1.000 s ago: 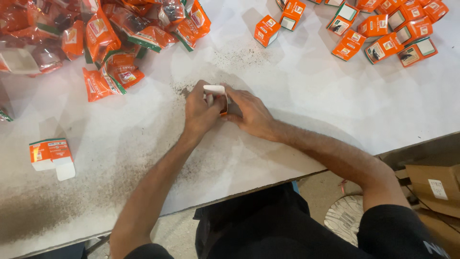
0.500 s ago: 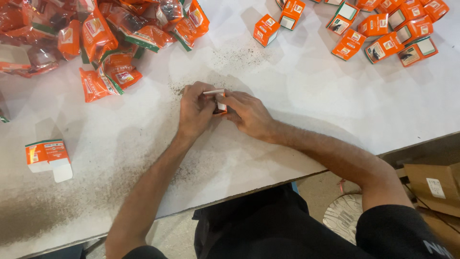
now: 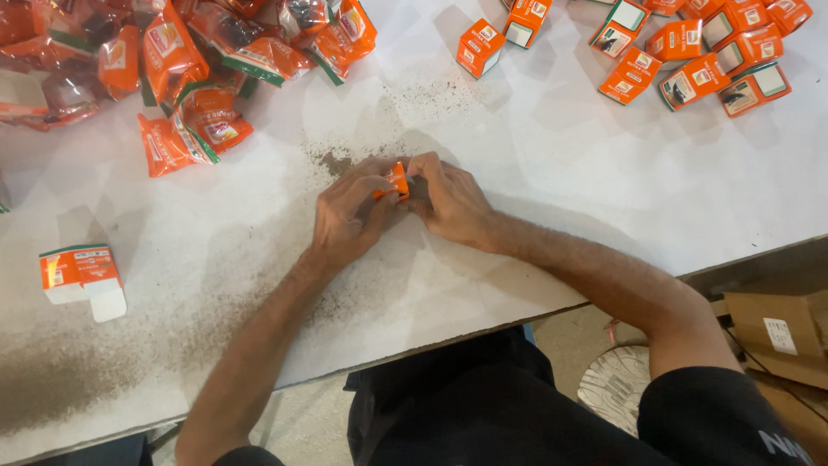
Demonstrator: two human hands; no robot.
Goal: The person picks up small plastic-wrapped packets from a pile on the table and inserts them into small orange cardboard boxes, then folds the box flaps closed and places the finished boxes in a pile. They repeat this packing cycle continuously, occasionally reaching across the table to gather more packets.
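Note:
Both hands meet at the middle of the white table (image 3: 604, 207) around one small orange carton (image 3: 398, 179). My left hand (image 3: 349, 216) grips it from the left, and my right hand (image 3: 448, 200) closes on it from the right. Only an orange face of the carton shows between the fingers; the rest is hidden. Dark powder is scattered on the table around the hands.
A heap of orange foil pouches (image 3: 172, 60) lies at the far left. Several small orange cartons (image 3: 699, 52) lie at the far right, two more (image 3: 504, 30) at top centre. One open carton (image 3: 82, 272) lies alone at the left. Cardboard boxes (image 3: 776, 328) stand below the table's edge.
The carton's white flap, seen earlier above the fingers, is no longer visible; only orange shows now. Both hands stayed in place, closing more tightly around the carton.

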